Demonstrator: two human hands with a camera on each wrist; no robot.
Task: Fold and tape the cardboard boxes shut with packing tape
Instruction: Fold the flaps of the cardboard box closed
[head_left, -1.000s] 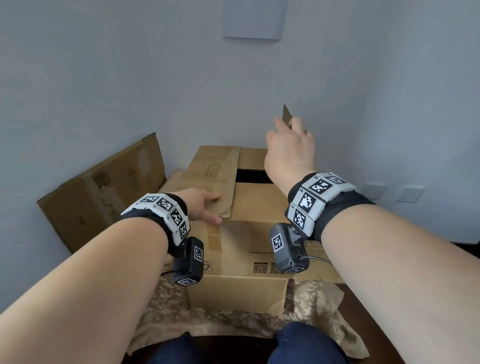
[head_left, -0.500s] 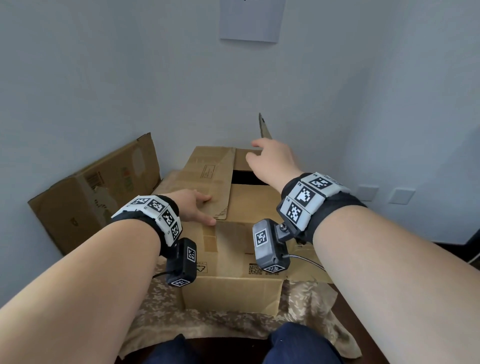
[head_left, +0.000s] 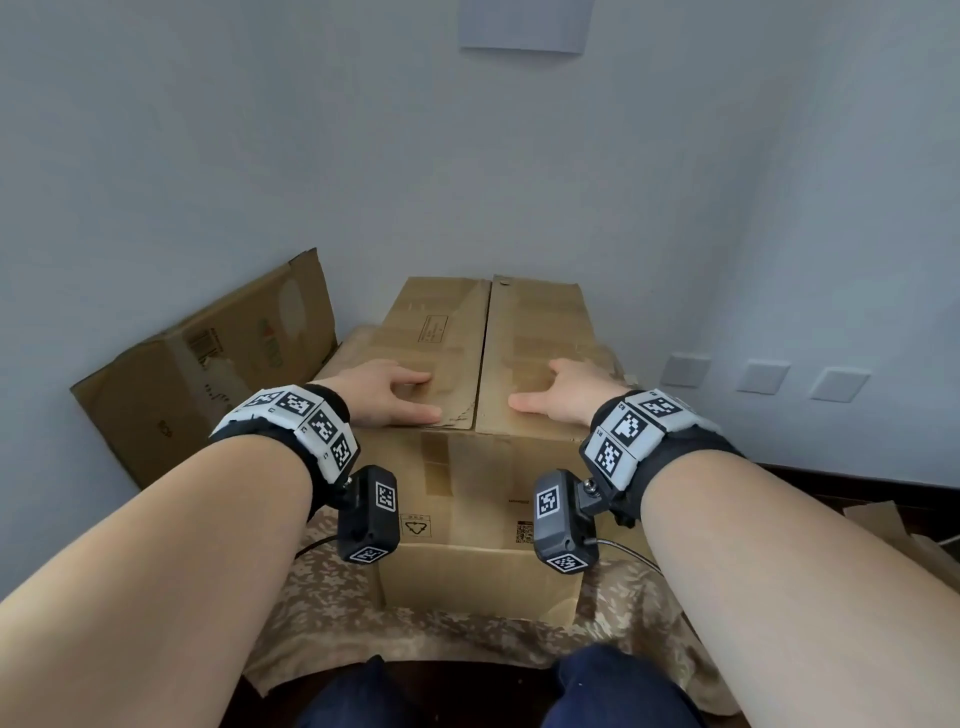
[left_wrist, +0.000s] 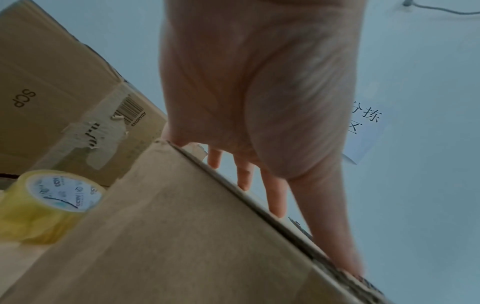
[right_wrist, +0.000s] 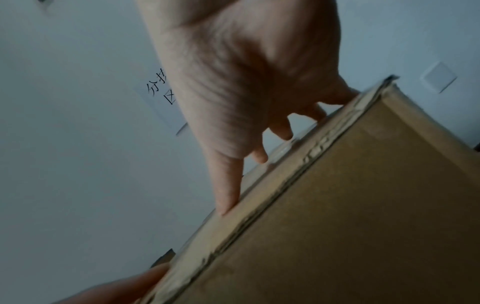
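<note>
A brown cardboard box (head_left: 483, 483) stands in front of me on a camouflage cloth. Its two long top flaps lie flat and meet along a middle seam (head_left: 483, 353). My left hand (head_left: 387, 392) presses flat on the left flap (head_left: 436, 332), fingers straight. My right hand (head_left: 569, 392) presses flat on the right flap (head_left: 540, 332). In the left wrist view a roll of clear yellowish packing tape (left_wrist: 49, 203) sits beside the box (left_wrist: 182, 246); the head view does not show the roll. The right wrist view shows my fingers (right_wrist: 228, 185) on the box's top edge (right_wrist: 285, 185).
A second cardboard box (head_left: 208, 364) leans against the wall at the left, with torn tape and a barcode label. The box's lower front flap (head_left: 480, 582) hangs open toward my knees. White walls close in behind and right; wall sockets (head_left: 763, 376) sit low on the right.
My right hand has folded the raised right flap down flat. It now presses on that flap beside the left one, and the dark opening in the box top is covered.
</note>
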